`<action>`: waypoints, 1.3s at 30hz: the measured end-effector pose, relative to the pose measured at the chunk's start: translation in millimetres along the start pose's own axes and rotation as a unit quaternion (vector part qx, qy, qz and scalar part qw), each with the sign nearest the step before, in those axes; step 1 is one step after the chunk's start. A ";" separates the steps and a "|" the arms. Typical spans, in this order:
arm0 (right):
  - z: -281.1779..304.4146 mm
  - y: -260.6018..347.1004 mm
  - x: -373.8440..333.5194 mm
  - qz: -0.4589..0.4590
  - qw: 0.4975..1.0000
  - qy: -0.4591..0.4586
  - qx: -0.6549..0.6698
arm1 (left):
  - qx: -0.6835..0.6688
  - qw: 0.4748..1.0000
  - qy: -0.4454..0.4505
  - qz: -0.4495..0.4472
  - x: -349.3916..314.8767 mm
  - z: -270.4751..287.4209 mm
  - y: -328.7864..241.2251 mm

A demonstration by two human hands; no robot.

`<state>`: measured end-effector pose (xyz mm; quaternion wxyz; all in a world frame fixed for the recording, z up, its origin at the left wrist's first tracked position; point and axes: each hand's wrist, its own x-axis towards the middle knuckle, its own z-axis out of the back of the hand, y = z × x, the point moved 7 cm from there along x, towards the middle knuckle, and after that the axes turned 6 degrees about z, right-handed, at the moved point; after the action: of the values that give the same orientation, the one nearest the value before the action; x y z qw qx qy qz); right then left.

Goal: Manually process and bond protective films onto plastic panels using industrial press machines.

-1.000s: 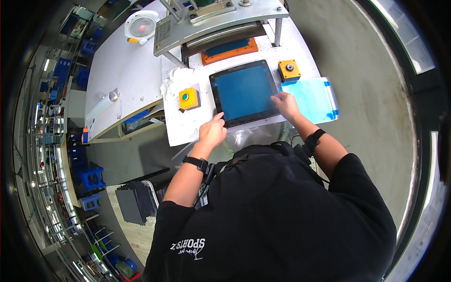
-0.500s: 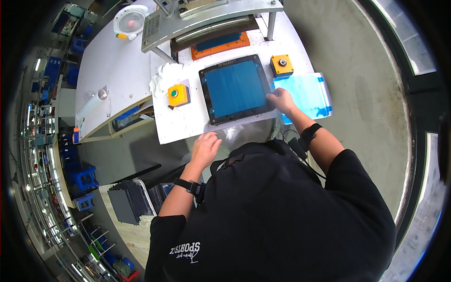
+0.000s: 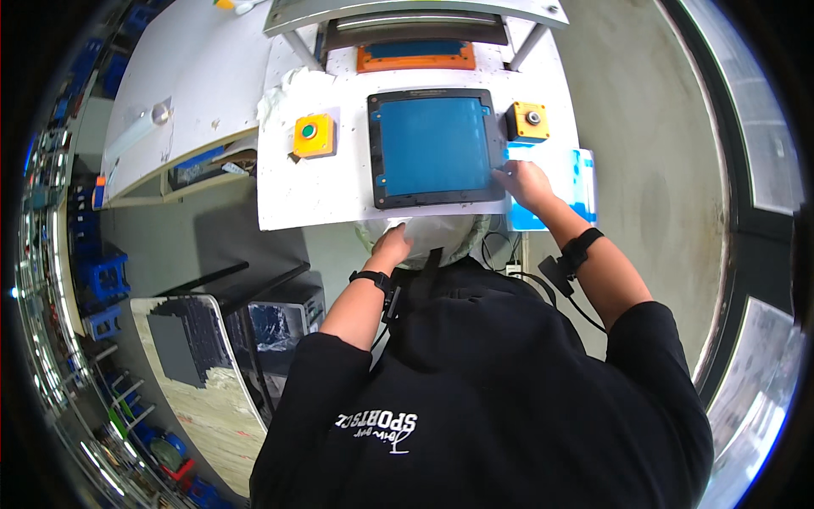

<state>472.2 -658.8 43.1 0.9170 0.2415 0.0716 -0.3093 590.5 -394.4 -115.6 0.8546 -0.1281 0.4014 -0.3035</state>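
A black rectangular frame [image 3: 498, 136] lies flat on the white table, with a blue panel [image 3: 432, 148] set inside it. My right hand [image 3: 526, 184] is closed in a pinch at the frame's lower right edge, and whatever is between its fingertips is too small to make out. Below the table's front edge, my left hand [image 3: 392, 248] reaches over a clear plastic bag [image 3: 449, 237]. Its fingers look drawn together by a small whitish bit, which I cannot name. Blue-tinted clear sheets [image 3: 547, 204] lie just right of the frame, partly behind my right hand.
A yellow box with a green button [image 3: 314, 136] stands left of the frame, another with a dark button [image 3: 528, 122] to its right. Behind them is a metal press [image 3: 415, 17] above an orange fixture [image 3: 415, 61]. Crumpled white cloth [image 3: 292, 89] lies at the left.
My left hand has moved right to the plastic bag, and its fingers have drawn together. My right hand stays pinched by the frame's edge. The whole view has shifted and turned slightly.
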 end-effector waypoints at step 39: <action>50.9 33.7 1.3 0.052 0.961 -0.195 0.191 | 0.005 0.756 -0.541 0.368 -317.9 335.3 317.7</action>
<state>492.6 -661.0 100.6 0.8646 0.3510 -0.1813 -0.3105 821.9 43.7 147.0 0.9757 -0.1093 -0.1131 0.1523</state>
